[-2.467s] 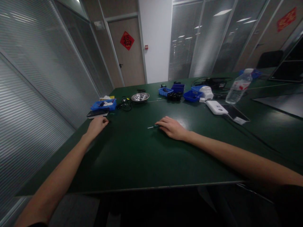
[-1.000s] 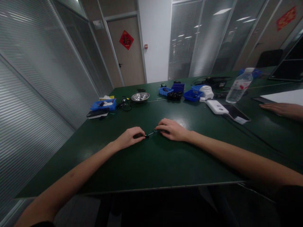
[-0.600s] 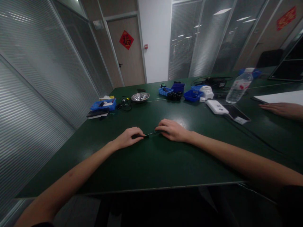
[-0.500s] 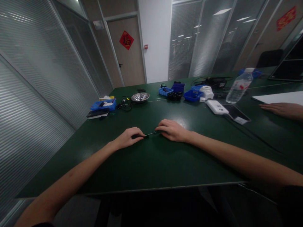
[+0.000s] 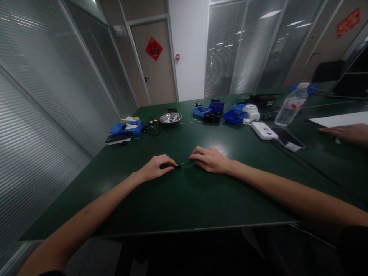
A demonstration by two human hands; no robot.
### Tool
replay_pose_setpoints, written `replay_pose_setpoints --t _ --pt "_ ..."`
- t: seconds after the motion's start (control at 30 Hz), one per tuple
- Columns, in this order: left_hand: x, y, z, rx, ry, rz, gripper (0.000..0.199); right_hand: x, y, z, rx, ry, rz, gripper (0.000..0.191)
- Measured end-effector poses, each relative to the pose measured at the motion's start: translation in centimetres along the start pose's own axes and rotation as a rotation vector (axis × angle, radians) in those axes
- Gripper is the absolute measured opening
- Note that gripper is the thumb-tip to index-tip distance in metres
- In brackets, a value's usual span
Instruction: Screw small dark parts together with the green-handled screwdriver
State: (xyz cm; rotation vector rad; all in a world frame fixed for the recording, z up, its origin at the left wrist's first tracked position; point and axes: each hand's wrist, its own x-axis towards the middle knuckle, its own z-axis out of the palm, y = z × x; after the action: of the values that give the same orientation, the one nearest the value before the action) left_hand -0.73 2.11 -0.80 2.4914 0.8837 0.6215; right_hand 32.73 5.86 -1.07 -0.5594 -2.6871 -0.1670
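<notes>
My left hand point(image 5: 159, 167) rests low over the green tabletop point(image 5: 161, 207), its thumb and fingers pinching a small black part point(image 5: 178, 166). From the right, my right hand point(image 5: 212, 160) grips a small screwdriver point(image 5: 184, 163). The thin metal shaft points left, and its tip meets or nearly meets the black part; the exact contact is too small to make out. Most of the handle is hidden under my fingers.
Beyond my hands stand a metal bowl point(image 5: 170, 119), several blue bins point(image 5: 234, 116) and a left blue tray point(image 5: 125, 128). To the right are a white power bank point(image 5: 263, 130), a water bottle point(image 5: 291, 105), a cable and another person's hand point(image 5: 345, 133) by a white sheet point(image 5: 339, 119).
My hands stay almost where they were, still holding the screwdriver and the black part. At the right edge, the other person's hand and the white sheet have shifted slightly right.
</notes>
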Motion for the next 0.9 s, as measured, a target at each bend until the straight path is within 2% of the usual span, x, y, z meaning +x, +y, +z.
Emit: replay_pose_setpoints --t 0.4,0.67,0.9 --pt "0.0 -0.1 0.0 0.025 0.005 0.017 0.022 -0.2 -0.2 -0.1 -0.080 -0.025 -0.021 0.040" --pt "0.0 -0.2 0.1 0.032 0.006 0.016 0.022 0.0 -1.3 -0.5 -0.099 -0.070 -0.054 0.037" --pt "-0.1 -0.1 0.0 0.018 0.001 0.011 0.022 0.2 -2.8 -0.2 0.081 -0.094 0.079 0.032"
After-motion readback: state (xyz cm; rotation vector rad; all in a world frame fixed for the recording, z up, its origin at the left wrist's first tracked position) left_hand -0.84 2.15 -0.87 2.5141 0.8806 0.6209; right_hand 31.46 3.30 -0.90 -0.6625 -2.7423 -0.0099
